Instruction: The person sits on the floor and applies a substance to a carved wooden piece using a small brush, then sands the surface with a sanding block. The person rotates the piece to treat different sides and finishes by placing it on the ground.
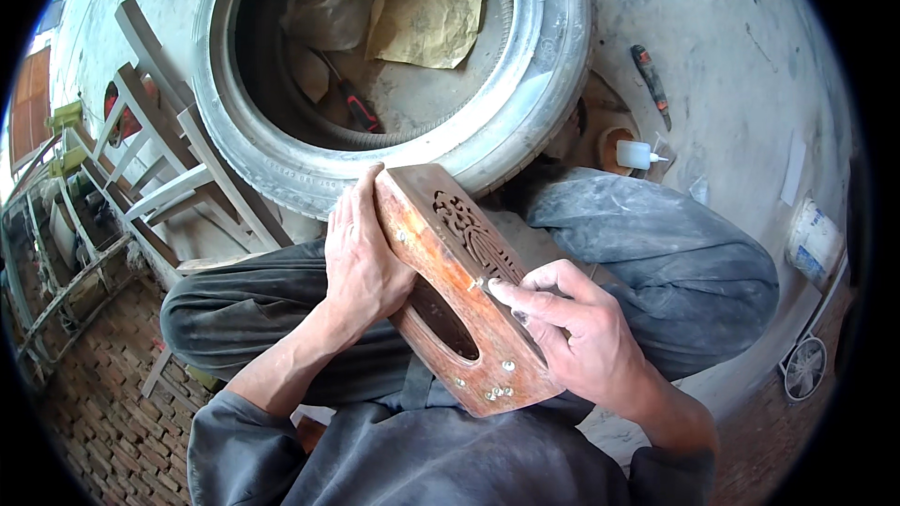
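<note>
A reddish-brown wooden box (pixel 427 253), shaped like a tissue box, is tilted above my lap. It has a long oval opening, a side with cut-through carving, and several small shiny round spots on the orange-brown face. My left hand (pixel 361 248) is wrapped round its far left end, fingers along the edge and thumb by the opening. My right hand (pixel 581 333) is closed, with thumb and forefinger pressed together at the box's right edge. A tiny pale bit shows at those dusty fingertips; what they pinch, if anything, is too small to name.
Ahead of my knees lies a big dusty tire (pixel 553 47), with brown paper (pixel 431 9) and a red-handled screwdriver (pixel 358 112) inside its ring. To the right are a dark red-and-black tool (pixel 650 80), a small squeeze bottle (pixel 636 155) and a white bucket (pixel 814 242). Wooden frames (pixel 178 145) stand left.
</note>
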Motion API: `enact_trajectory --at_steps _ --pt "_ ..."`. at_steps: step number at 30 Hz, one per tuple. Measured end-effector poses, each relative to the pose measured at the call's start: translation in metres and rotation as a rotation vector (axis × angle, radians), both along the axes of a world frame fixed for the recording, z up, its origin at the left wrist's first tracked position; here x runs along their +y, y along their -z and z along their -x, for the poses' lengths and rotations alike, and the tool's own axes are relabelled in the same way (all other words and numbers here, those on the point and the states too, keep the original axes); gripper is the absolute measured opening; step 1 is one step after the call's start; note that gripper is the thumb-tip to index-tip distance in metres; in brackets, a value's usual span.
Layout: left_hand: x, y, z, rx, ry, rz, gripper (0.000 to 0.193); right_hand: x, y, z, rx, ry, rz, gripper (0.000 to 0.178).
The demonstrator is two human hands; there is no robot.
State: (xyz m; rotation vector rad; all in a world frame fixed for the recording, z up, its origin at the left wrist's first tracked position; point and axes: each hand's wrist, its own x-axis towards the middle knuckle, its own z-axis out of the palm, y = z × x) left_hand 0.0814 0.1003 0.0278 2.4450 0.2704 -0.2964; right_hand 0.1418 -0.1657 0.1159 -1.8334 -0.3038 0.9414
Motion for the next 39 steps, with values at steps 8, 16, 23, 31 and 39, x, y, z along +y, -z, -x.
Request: enact_trajectory --at_steps 8,16,23,31,39 --pt "0.001 0.002 0.000 0.010 -0.007 0.000 0.094 0.002 -0.001 -0.002 0.010 -0.005 -0.005 0.051" --pt "0.001 0.002 -0.001 -0.013 0.002 0.013 0.093 0.000 -0.001 0.001 -0.025 0.004 -0.022 0.048" --pt "-0.001 -0.002 -0.001 -0.028 0.019 -0.032 0.094 0.019 0.016 -0.010 -0.032 0.004 -0.038 0.047" --pt "-0.001 0.002 -0.002 -0.045 0.011 -0.039 0.094 0.022 0.012 -0.008 -0.053 0.015 -0.031 0.041" --pt "-0.001 0.000 -0.002 -0.024 0.008 -0.024 0.096 0.029 0.015 -0.016 -0.044 0.000 -0.012 0.038"
